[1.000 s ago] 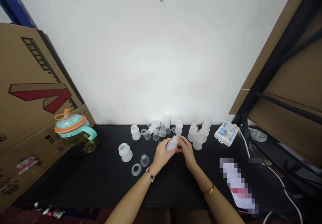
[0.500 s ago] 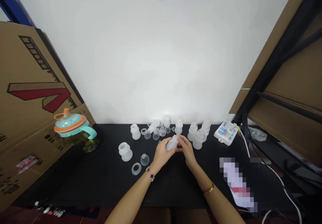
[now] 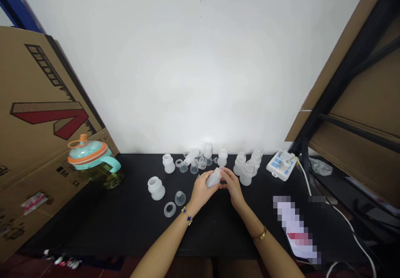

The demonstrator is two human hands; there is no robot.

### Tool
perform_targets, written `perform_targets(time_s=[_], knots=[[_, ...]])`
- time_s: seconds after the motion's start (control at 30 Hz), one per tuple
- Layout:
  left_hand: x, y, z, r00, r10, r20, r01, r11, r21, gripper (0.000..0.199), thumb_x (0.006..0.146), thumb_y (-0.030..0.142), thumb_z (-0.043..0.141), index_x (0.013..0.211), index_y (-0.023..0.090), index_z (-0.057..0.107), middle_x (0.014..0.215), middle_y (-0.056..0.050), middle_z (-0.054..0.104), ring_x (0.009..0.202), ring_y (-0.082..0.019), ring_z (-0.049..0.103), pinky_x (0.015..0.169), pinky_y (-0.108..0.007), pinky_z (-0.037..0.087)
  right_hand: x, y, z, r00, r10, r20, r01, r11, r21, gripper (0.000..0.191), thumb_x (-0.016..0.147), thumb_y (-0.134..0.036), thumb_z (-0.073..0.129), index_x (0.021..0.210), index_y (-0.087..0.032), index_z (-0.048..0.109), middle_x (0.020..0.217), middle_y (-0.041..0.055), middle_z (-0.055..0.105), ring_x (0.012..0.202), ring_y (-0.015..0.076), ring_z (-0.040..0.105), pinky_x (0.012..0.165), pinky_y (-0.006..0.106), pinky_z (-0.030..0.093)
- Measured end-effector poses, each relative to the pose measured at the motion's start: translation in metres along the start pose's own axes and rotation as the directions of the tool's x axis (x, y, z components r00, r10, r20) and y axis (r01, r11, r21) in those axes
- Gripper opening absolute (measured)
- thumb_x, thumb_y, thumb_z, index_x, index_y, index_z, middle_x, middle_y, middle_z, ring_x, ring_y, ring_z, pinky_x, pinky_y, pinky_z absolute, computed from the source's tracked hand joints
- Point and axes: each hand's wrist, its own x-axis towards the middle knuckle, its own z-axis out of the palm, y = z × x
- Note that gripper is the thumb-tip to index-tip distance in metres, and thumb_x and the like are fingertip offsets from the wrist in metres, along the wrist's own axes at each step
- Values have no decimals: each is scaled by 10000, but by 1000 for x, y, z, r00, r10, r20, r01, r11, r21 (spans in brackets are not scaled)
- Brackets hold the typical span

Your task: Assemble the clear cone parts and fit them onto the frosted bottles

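My left hand (image 3: 201,191) is wrapped round a small frosted white baby bottle (image 3: 213,179), which lies tilted with its mouth to the upper right. At that mouth, the fingers of my right hand (image 3: 233,187) are closed on the neck end; a small clear part shows there, too small to make out. Left of my hands lie a clear dome cap (image 3: 180,198) and a translucent ring (image 3: 169,209). An open white bottle (image 3: 156,188) stands beyond them, and another white bottle (image 3: 168,164) is farther back.
Several clear caps (image 3: 194,167) and rings lie near the wall. Capped bottles (image 3: 246,174) stand to the right. A handled jug (image 3: 93,161) is at left beside a cardboard box (image 3: 37,144). A white power strip (image 3: 281,165), cable and phone (image 3: 296,232) are on the right.
My hands and the bottle hold nearly the same pose. The whole view has shifted very slightly.
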Motion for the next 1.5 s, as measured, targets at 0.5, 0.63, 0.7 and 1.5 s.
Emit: perform_targets(time_s=[0.5,0.63,0.7,1.5], knots=[[-1,0,-1,999,49,-12,-49,997,62,451,764,238,725,1207,224,642,1216,-58,699,1101,-242,667,987,-404,523,1,0,-2,1000,5,31,-4,1000,-21,443,722,-508,772,1039,-204,723,900,32,675,748,168,616,499,222,522],[-2,-1,0,997,72,-20,-70,994,88,474,764,229,722,1230,230,634,1234,-57,692,1119,-242,666,994,-393,529,1,-1,-2,999,5,32,-4,1000,-27,464,714,-518,777,1048,-200,721,900,38,679,748,172,625,498,219,518],[-2,-1,-1,995,97,-24,-94,989,112,493,769,215,711,1254,231,622,1251,-59,685,1139,-243,661,1009,-390,526,2,0,-2,999,5,37,-4,999,-32,465,717,-522,778,1046,-198,722,889,34,674,743,167,622,495,215,515],[0,-2,0,998,53,-18,-51,996,77,482,769,247,727,1243,232,640,1256,-61,696,1142,-253,664,1013,-410,525,0,-1,0,1000,-4,7,4,1000,-26,482,708,-533,777,1051,-201,709,890,34,673,721,166,622,495,224,517]])
